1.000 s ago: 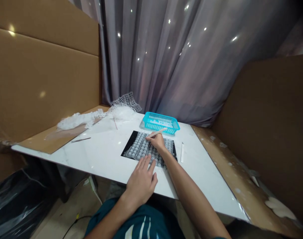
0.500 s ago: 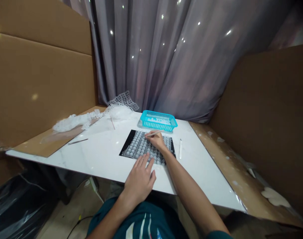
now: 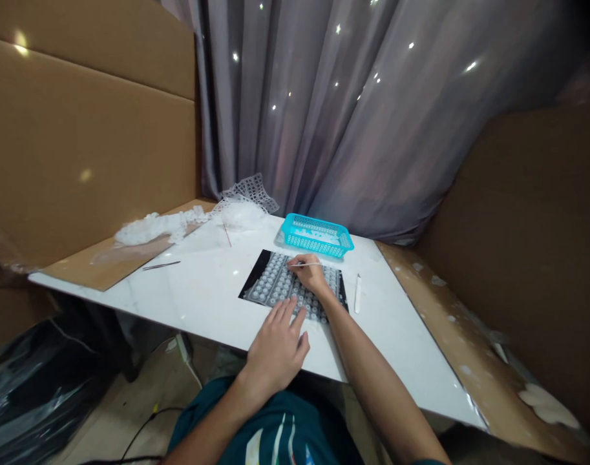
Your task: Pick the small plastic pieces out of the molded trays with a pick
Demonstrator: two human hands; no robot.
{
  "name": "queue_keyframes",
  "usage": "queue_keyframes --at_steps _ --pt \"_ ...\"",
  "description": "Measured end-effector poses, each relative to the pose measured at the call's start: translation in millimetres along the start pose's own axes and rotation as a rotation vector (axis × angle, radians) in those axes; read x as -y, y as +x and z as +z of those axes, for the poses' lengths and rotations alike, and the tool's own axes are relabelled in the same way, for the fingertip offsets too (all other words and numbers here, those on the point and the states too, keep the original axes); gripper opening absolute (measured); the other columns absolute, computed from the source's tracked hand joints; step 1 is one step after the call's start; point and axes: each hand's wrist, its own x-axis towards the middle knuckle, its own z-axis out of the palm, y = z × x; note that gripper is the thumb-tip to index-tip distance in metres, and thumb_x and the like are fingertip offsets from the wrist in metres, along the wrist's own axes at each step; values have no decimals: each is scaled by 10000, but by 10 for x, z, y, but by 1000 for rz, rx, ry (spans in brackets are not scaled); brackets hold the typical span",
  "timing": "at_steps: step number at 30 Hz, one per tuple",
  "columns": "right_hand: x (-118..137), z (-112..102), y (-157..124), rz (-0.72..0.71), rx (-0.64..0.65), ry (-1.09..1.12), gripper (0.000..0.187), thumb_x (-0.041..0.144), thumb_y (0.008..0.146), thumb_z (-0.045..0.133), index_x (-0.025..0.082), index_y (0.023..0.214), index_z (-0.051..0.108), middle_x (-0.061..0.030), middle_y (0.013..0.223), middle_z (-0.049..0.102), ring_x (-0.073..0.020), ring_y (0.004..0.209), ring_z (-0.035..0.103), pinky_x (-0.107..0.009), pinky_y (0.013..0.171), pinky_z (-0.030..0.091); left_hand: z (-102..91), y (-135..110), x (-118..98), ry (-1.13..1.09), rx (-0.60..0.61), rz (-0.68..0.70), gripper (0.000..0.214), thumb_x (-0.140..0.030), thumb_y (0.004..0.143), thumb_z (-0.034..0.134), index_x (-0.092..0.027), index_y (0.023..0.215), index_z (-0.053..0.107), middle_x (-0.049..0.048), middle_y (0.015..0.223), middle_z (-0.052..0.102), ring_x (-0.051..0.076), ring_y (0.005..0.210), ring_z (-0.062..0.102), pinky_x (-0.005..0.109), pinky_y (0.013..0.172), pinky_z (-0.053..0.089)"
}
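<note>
A sheet of small round whitish pieces (image 3: 265,288) in rows lies over a black mat (image 3: 256,271) on the white table. My left hand (image 3: 279,342) rests flat with fingers stretched out, its fingertips on the near edge of the sheet. Over the middle of the sheet, my right hand (image 3: 310,274) pinches a thin white stick (image 3: 308,263). Its tip lies close to the round pieces, and whether it touches them I cannot tell. What exactly the stick is does not show clearly.
Behind the sheet stands a turquoise basket (image 3: 316,236) with white pieces inside. A white pen-like tool (image 3: 357,294) lies at right, tweezers (image 3: 161,265) at left. White netting (image 3: 251,192) and crumpled plastic (image 3: 149,230) sit at back left. Cardboard walls (image 3: 91,123) flank the table (image 3: 401,342).
The view has shifted a little, so the table appears slightly further right. In my right hand the stick has tilted from slanting to nearly level. My left hand keeps its place on the sheet.
</note>
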Motion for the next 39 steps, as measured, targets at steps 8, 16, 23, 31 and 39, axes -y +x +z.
queue_keyframes --at_steps 8,16,23,31,39 --pt "24 -61 13 -51 52 53 119 272 802 713 196 716 745 -105 964 845 -264 918 802 -319 780 607 -32 3 4 14 28 -8 565 -327 1061 502 -173 1605 496 142 1706 429 327 1580 412 521 1308 342" --pt "19 -77 2 -60 75 8 133 275 828 692 208 729 750 -95 1007 849 -269 941 801 -316 776 604 -6 -16 29 -36 23 -31 562 -400 1085 500 -206 1612 484 121 1721 412 305 1591 397 488 1326 309" --pt "48 -6 -37 -37 33 -173 118 243 873 713 250 878 831 -50 997 847 -257 879 765 -333 821 543 -27 -15 11 -41 34 -38 546 -386 1086 484 -186 1594 505 144 1709 425 318 1588 398 495 1326 296" --pt "97 71 12 15 -31 -274 75 252 863 753 266 856 827 -61 944 833 -280 954 734 -331 814 492 -5 6 -13 -15 21 -49 538 -371 1078 508 -129 1557 541 200 1676 455 353 1550 453 498 1308 325" --pt "-83 52 239 106 -113 35 290 481 789 775 196 738 756 -67 716 759 -235 684 685 -301 599 494 -21 21 12 -10 10 -27 528 -361 1078 505 -152 1561 543 178 1676 461 349 1546 458 504 1300 352"
